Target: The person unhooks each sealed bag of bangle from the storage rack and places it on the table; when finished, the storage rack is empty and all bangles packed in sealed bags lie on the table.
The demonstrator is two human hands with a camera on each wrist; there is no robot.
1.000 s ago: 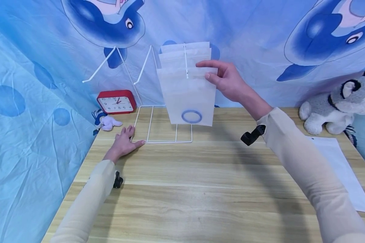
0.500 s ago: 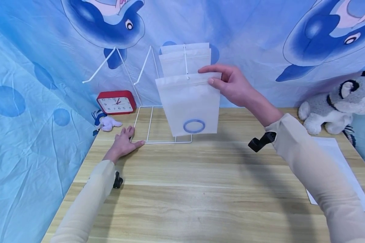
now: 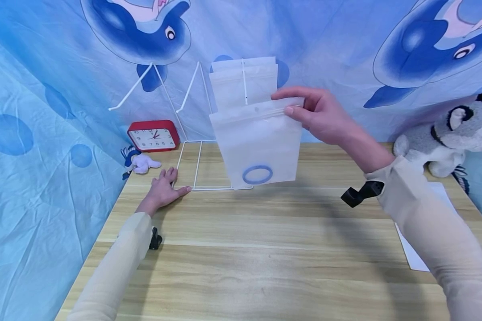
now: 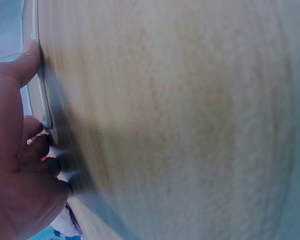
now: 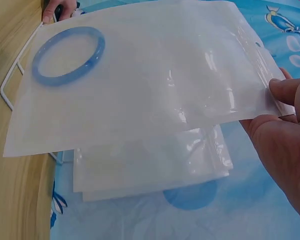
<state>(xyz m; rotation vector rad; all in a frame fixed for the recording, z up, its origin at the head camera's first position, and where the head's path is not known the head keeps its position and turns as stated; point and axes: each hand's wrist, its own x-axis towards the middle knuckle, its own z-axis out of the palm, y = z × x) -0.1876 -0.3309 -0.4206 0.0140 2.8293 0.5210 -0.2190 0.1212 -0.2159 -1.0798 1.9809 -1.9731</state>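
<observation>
My right hand (image 3: pixel 325 113) pinches the top right corner of a white zip bag (image 3: pixel 261 138) between thumb and fingers. A blue ring (image 3: pixel 258 167), like a bangle, shows through near the bag's bottom. The bag's small top hole is just in front of the tip of a prong on a white wire rack (image 3: pixel 213 189). Behind it, more white bags (image 3: pixel 262 84) hang on that same prong. My left hand (image 3: pixel 164 189) rests with spread fingers at the rack's front left base corner; in the left wrist view the thumb (image 4: pixel 27 62) touches the wire.
Two bare prongs (image 3: pixel 189 87) of the rack rise at left. A red clock (image 3: pixel 153 135) and a small purple plush toy (image 3: pixel 143 163) stand by it. At right are a grey-and-white plush dog (image 3: pixel 451 138) and a white sheet-like bag (image 3: pixel 411 249), partly under my sleeve.
My right hand has drawn the front zip bag forward, down and to the right, off the prong's tip. The other bags stay hanging. My left hand has kept its place on the rack.
</observation>
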